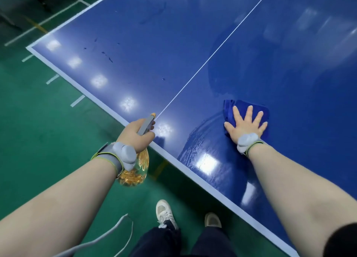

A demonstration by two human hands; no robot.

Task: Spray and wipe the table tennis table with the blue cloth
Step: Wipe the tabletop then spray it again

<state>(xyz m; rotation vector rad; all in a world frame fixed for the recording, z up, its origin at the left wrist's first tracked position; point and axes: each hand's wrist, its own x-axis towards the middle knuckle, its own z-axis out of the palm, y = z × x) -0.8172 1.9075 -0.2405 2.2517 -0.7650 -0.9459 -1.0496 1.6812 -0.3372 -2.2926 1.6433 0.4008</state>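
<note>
The blue table tennis table (pixel 146 44) fills the upper right of the head view, with a white centre line and white edge. My right hand (pixel 246 124) presses flat, fingers spread, on the folded blue cloth (pixel 229 110) near the table's near edge. Wet streaks shine on the surface just below the cloth. My left hand (pixel 135 134) grips a spray bottle (pixel 138 169) with a clear amber body and a grey head, held just off the table's edge, nozzle pointing over the table. Small dark droplets dot the left half.
Green sports floor (pixel 48 125) with white line marks lies left of and below the table. My two feet in pale shoes (pixel 164 213) stand close to the table's near edge. A grey cable (pixel 116 231) hangs by my left arm.
</note>
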